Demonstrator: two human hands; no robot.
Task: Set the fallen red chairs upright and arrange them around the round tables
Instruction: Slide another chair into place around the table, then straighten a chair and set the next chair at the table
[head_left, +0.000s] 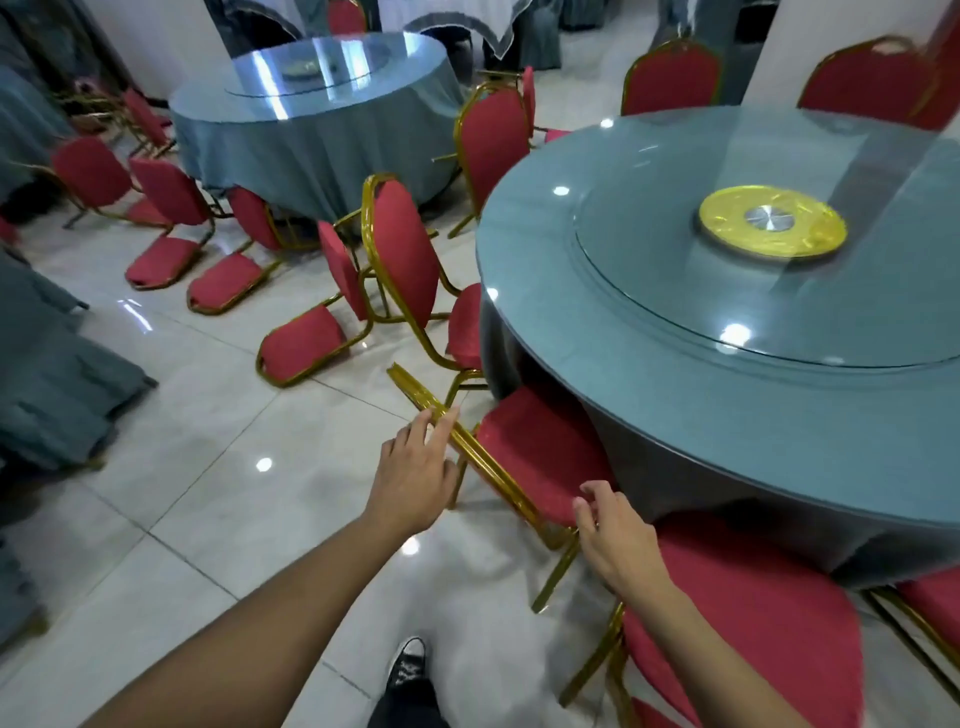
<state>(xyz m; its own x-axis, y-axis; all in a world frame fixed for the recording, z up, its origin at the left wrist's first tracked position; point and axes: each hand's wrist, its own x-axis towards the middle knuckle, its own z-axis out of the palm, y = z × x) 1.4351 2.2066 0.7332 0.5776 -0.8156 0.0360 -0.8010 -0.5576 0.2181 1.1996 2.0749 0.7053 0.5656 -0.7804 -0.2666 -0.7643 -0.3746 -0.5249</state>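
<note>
My left hand (413, 470) lies open, fingers straight, touching the gold top rail of a red chair (535, 462) at the near round bench (675, 395). My right hand (618, 538) rests at the chair's lower corner, fingers loosely bent on the red padding; I cannot tell whether it grips. The chair's back leans against the bench's cloth skirt. Several fallen chairs (291, 343) lie on the tiled floor (208, 467) between this bench and the far bench (311, 135). One upright chair (405, 254) stands just beside the near bench.
</note>
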